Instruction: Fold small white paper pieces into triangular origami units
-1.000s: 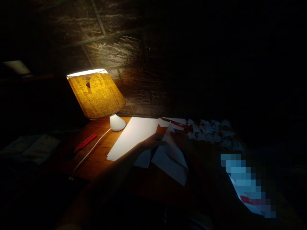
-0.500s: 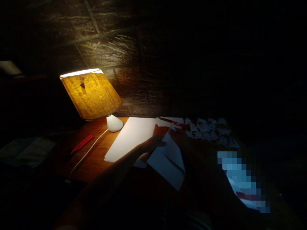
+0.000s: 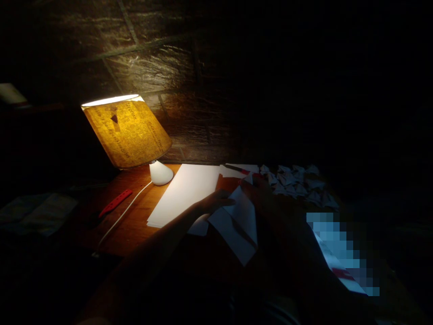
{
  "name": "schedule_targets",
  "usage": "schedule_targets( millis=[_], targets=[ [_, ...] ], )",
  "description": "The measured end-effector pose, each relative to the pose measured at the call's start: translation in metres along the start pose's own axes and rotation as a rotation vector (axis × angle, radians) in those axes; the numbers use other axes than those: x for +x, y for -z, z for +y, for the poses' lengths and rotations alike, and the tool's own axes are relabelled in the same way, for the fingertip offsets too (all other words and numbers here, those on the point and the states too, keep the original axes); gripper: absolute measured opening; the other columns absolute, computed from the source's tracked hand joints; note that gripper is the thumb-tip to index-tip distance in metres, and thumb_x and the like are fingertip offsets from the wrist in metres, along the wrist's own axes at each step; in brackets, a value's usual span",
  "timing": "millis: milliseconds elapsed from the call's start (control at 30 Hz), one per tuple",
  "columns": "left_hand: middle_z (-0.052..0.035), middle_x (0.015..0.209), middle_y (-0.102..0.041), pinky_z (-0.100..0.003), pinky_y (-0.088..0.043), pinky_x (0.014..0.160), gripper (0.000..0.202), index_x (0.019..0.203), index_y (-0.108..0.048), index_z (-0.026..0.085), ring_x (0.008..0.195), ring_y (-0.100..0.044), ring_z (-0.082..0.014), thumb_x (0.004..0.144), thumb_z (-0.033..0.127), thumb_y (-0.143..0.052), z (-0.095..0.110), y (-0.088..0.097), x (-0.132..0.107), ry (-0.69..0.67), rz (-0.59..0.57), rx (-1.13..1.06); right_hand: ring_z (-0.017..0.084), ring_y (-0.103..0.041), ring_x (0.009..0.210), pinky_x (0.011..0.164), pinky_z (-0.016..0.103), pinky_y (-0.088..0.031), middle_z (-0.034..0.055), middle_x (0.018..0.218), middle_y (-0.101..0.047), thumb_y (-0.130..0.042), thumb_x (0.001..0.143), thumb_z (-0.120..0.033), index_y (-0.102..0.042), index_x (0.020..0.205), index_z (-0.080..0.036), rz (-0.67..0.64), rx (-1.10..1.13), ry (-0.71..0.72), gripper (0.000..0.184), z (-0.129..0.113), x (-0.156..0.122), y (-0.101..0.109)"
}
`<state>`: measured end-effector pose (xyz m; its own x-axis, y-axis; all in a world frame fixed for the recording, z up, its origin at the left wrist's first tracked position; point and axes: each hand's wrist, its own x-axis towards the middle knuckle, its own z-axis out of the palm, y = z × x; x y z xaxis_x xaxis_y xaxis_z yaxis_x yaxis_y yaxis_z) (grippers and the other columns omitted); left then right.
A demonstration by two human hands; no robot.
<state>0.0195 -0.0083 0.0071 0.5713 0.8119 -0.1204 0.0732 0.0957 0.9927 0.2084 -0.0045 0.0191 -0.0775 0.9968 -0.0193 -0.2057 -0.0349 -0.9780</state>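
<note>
In near darkness, lit by a desk lamp, my left hand (image 3: 216,201) pinches the left edge of a folded white sheet of paper (image 3: 238,225) held over the wooden table (image 3: 135,225). My right hand (image 3: 262,192) is a dark shape at the sheet's upper right corner and seems to grip it; its fingers are hard to make out. Beneath the left hand lies a stack of white paper (image 3: 187,192).
A lamp with a yellow printed shade (image 3: 126,131) and white base stands at the left, its white cord (image 3: 122,216) running forward. A red strip-shaped tool (image 3: 115,203) lies beside it. Several small folded paper pieces (image 3: 297,183) sit at the back right. A lit screen (image 3: 341,253) glows lower right.
The folded sheet has been drawn slightly down and inward between my hands, looking narrower. The view has shifted a little, so the lamp sits further left.
</note>
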Motion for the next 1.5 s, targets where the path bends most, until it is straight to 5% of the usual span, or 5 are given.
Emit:
schedule_targets(
  millis=[400,1133,1500],
  targets=[
    [0.0028,0.05,-0.045,-0.023,-0.024,0.045,0.061,0.053,-0.055,0.016,0.046,-0.036,-0.0072,0.078,0.068,-0.075,-0.0005,0.0042,0.0011,-0.051,0.018,0.217,0.014,-0.05,0.051,0.051,0.029,-0.038,-0.0025,0.058,-0.059,-0.082,0.065,-0.048,-0.068,0.071,-0.019,0.097,0.064,-0.005,0.033,-0.0066,-0.0001,0.003],
    [0.0034,0.052,-0.041,-0.025,-0.023,0.046,0.069,0.056,-0.045,0.019,0.047,-0.034,-0.0074,0.081,0.081,-0.063,-0.0024,0.0049,0.0027,-0.07,0.004,0.283,0.014,-0.052,0.054,0.054,0.029,-0.04,-0.0011,0.06,-0.062,-0.084,0.064,-0.046,-0.068,0.07,-0.018,0.111,0.072,-0.003,0.032,-0.0044,0.0014,0.0047],
    [0.0038,0.055,-0.044,-0.024,-0.025,0.049,0.063,0.058,-0.046,0.017,0.051,-0.036,-0.0078,0.084,0.073,-0.063,-0.001,0.0072,0.0018,-0.063,-0.001,0.336,0.012,-0.049,0.053,0.05,0.027,-0.036,-0.0013,0.059,-0.058,-0.085,0.064,-0.051,-0.069,0.068,-0.018,0.098,0.082,0.052,0.036,-0.0035,0.0047,0.0057]
  ],
)
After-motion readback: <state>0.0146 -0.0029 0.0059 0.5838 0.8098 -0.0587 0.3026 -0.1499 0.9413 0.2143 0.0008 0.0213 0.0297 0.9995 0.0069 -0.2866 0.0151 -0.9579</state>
